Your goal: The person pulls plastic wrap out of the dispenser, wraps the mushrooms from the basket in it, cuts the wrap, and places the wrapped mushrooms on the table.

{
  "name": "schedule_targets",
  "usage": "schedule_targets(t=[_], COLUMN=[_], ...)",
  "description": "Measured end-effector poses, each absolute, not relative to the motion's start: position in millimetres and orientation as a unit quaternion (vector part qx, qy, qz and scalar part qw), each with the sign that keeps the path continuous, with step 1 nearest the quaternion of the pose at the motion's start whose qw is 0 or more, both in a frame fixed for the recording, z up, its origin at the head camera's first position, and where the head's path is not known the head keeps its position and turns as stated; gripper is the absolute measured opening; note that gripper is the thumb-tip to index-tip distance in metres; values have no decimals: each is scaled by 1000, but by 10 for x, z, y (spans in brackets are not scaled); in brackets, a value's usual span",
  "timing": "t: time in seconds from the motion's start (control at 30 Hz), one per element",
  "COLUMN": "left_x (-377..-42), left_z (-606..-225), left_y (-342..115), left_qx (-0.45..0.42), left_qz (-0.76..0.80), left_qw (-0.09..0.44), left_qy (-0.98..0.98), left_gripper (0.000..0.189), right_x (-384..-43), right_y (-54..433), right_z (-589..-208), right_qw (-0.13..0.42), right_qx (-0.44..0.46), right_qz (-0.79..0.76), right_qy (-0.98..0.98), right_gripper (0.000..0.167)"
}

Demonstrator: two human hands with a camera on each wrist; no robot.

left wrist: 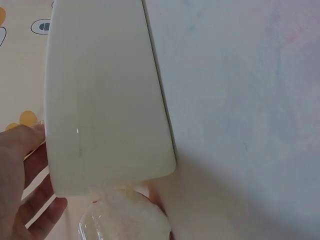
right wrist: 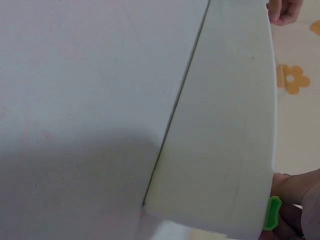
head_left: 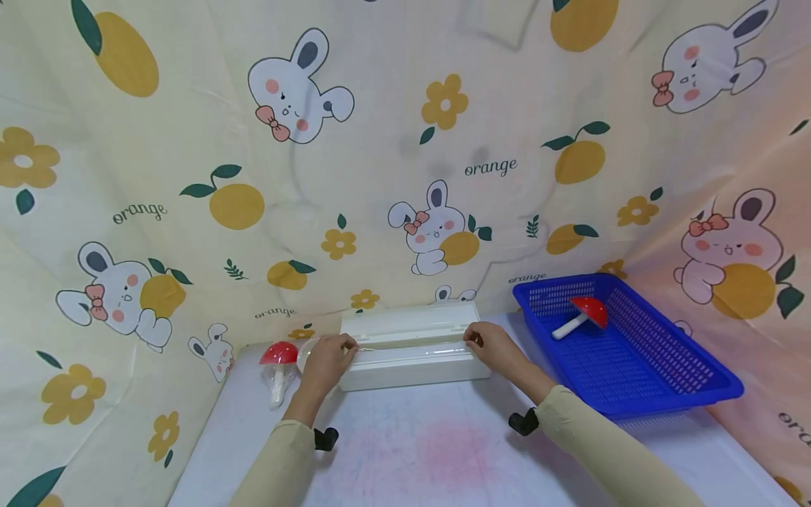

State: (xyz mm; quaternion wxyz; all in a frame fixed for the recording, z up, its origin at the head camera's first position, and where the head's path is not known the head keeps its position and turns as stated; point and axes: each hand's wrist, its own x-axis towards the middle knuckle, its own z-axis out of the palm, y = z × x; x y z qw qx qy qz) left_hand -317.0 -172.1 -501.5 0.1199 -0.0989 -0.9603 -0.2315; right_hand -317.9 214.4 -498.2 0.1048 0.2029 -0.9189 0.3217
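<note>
Left hand [head_left: 326,362] and right hand [head_left: 497,346] pinch the film [head_left: 415,348] across the box [head_left: 415,377].
Gripping opposite ends probably keeps it flat and taut over the worktop [head_left: 412,436]. The open lid [head_left: 410,322] stands behind; a film-wrapped mushroom [head_left: 279,353] lies near the left hand, and the basket [head_left: 633,406], holding another mushroom [head_left: 591,311], sits beside the right forearm [head_left: 538,380].

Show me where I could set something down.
Bare: tabletop before the white box, between the sleeves; the floor of the blue basket, nearer than its mushroom. Crowded: the box's left end, by the wrapped mushroom and left hand.
</note>
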Motion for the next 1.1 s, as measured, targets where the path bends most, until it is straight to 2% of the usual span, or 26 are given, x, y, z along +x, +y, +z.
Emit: schedule_targets(t=[0.1, 0.43, 0.67, 1.1], left_x=[-3167, -3175, -3162, -3138], left_z=[-4994, -4953, -4903, -4681], left_y=[-1694, -1642, -1648, -1619], left_qx=[-100, -97, -111, -106], left_qz=[-238, -255, -257, -302], left_qw=[131, 114, 131, 143], left_qy=[-957, -955, -951, -937], left_gripper=[12, 13, 12, 14], right_x=[-3166, -3175, -3191, -3208], right_y=[2142, 2118, 2114, 2138], right_z=[-4958, -4891, -4823, -4594], right_qw=[119, 151, 177, 161], right_qx=[203, 199, 197, 174], right_qz=[319, 326, 334, 364], right_qy=[-918, -912, -905, -901], right_gripper=[3, 5, 9, 4])
